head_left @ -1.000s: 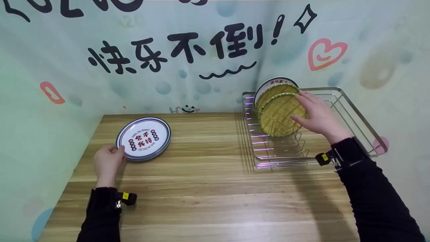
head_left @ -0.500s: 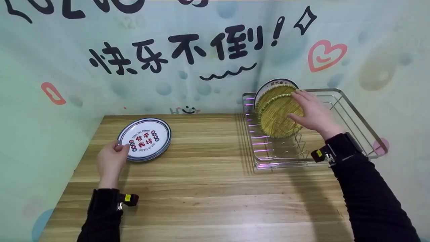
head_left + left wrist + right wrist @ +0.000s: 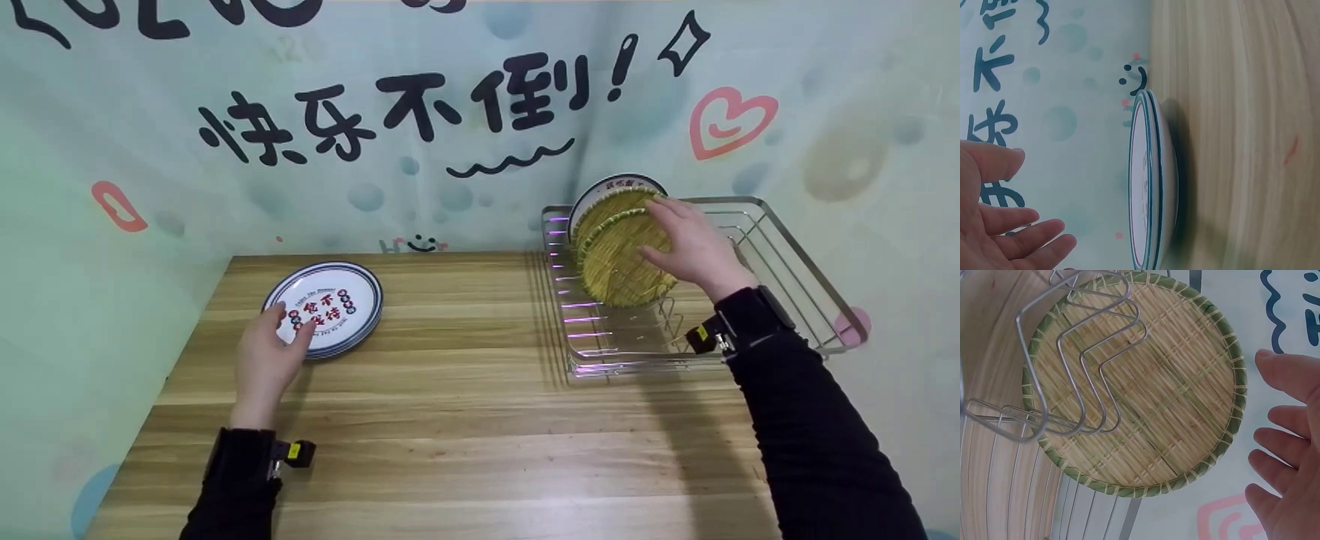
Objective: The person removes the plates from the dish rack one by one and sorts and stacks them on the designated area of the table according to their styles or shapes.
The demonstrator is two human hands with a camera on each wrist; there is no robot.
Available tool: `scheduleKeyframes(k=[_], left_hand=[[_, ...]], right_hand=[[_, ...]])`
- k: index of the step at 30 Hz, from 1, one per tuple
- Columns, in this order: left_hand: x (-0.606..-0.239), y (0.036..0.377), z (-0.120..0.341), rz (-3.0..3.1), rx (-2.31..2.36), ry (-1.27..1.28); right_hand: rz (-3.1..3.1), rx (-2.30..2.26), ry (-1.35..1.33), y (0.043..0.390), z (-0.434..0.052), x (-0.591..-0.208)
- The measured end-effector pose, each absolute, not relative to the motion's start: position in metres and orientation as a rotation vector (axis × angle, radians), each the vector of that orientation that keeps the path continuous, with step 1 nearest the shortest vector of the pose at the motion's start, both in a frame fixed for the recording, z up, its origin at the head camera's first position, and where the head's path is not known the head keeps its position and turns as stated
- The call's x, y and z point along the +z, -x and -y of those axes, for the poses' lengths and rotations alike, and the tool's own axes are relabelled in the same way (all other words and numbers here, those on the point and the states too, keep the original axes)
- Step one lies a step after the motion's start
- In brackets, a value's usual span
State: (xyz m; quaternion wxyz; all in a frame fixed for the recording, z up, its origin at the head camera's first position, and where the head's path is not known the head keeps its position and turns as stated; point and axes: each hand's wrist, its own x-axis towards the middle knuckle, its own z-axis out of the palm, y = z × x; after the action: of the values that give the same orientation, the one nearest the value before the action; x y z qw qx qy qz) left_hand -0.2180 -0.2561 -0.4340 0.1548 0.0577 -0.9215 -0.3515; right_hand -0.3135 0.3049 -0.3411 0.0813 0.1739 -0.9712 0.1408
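Two stacked white plates (image 3: 352, 319) with blue rims and red lettering lie on the table at the left. My left hand (image 3: 268, 356) hovers over their near left edge, and the left wrist view shows its spread fingers (image 3: 1044, 236) apart from the plates. At the right, a round woven bamboo mat (image 3: 622, 262) stands in a wire dish rack (image 3: 570, 315). Another woven mat (image 3: 611, 202) and a white plate (image 3: 592, 196) stand behind it. Beside the front mat is my right hand (image 3: 694, 251); its fingers (image 3: 1283, 439) are relaxed and clear of the rim in the right wrist view.
The wooden table (image 3: 450, 435) meets a printed cloth backdrop (image 3: 450, 195) at its far edge. Bent wire dividers (image 3: 1106, 391) of the rack rise in front of the woven mat. The rack's right part reaches past the table's visible edge.
My left hand has let go of the plates' rim, moved right over them and opened its fingers. The right hand has shifted slightly left. Plates and mats stay put.
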Motion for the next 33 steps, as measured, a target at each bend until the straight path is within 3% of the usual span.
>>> scheduleKeyframes(k=[14,33], left_hand=[[-0.440,0.217,0.235,2.663,-0.875,0.045],[-0.443,0.216,0.204,2.691,-0.788,0.148]], right_hand=[[2.908,0.399,-0.512,0.327,-0.297,-0.343],[2.960,0.390,-0.498,0.332,-0.295,-0.346]])
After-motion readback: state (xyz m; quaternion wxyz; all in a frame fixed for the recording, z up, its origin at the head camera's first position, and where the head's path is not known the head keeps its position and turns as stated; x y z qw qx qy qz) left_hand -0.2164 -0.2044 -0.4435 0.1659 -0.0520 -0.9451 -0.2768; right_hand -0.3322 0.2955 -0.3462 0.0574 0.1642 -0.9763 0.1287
